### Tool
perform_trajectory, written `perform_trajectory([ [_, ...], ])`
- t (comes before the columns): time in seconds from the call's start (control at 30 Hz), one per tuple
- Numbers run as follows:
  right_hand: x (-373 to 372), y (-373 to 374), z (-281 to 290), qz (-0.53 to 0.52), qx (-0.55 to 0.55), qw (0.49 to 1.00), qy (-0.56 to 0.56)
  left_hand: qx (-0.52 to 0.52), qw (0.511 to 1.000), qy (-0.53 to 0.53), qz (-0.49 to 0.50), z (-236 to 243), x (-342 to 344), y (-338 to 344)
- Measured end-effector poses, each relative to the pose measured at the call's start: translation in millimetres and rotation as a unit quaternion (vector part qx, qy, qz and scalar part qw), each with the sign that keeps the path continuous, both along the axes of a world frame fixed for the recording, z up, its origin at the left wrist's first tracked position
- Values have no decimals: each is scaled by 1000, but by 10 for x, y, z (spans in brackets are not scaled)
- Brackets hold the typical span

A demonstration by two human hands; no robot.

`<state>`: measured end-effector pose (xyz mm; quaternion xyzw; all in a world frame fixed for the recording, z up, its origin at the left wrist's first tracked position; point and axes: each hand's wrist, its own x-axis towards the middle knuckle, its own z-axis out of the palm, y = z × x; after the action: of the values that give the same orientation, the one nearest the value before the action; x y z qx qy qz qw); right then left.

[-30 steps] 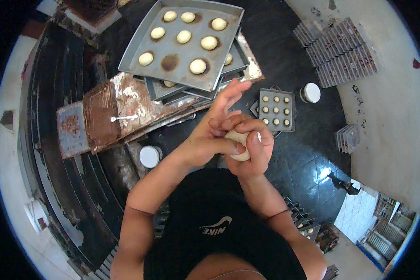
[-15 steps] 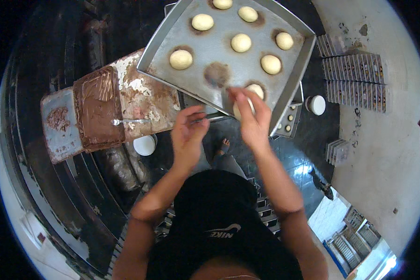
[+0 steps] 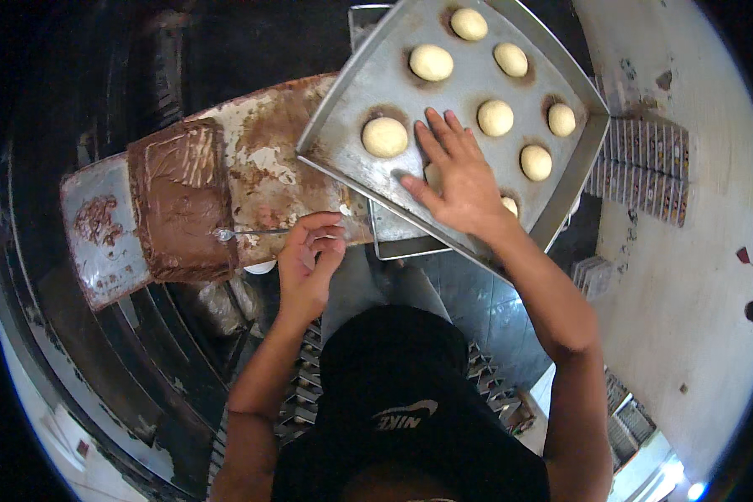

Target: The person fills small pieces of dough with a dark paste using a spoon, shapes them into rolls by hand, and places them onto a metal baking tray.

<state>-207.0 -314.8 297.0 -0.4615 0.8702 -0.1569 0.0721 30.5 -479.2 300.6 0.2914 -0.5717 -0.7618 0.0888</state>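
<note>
My right hand (image 3: 460, 180) reaches over a metal baking tray (image 3: 356, 186), palm down with its fingers stretched and spread. A pale dough ball (image 3: 432, 176) shows in part between its thumb and index finger; the palm hides the rest. Other round dough balls sit apart on the tray, among them one left of the hand (image 3: 385, 137) and one beyond it (image 3: 495, 118). Another dough ball (image 3: 509, 206) peeks out beside my right wrist. My left hand (image 3: 309, 259) hovers off the tray's left corner, its fingers loosely curled and apart, with nothing visible in it.
To the left, a slab covered in brown spread (image 3: 184, 201) lies on a stained board (image 3: 284, 180), with a metal spoon (image 3: 255, 232) near my left hand. A second metal tray (image 3: 410, 246) juts out below the first. Stacked clear packs (image 3: 644, 163) stand along the right wall.
My right hand has moved from the tray's near edge onto its formerly bare spot, and its fingers have spread. My left hand has drawn away leftward. The whole view has shifted.
</note>
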Motion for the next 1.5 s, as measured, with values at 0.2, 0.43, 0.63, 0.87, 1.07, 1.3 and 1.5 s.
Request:
perform_trajectory([
  [0.2,59,-721,411,-65,-36,980,-182,-96,985,83,118,216,-245,291],
  [0.43,1746,305,587,-106,-476,741,-462,-193,920,143,309,331,-178,1082],
  [0.63,2141,652,582,-143,-372,751,-526,-45,969,102,222,424,591,1552],
  [0.87,2660,475,634,64,-287,931,-218,-74,995,14,58,230,1516,1293],
  [1.07,2835,-707,-426,-86,-296,832,-461,-96,975,17,202,66,2046,673],
  [1.3,2871,-1887,-1951,51,-199,967,-148,-98,948,-131,275,-521,3168,-476],
  [1.5,3053,-2149,-932,164,-33,982,-92,-80,926,-68,362,-699,3880,-1220],
])
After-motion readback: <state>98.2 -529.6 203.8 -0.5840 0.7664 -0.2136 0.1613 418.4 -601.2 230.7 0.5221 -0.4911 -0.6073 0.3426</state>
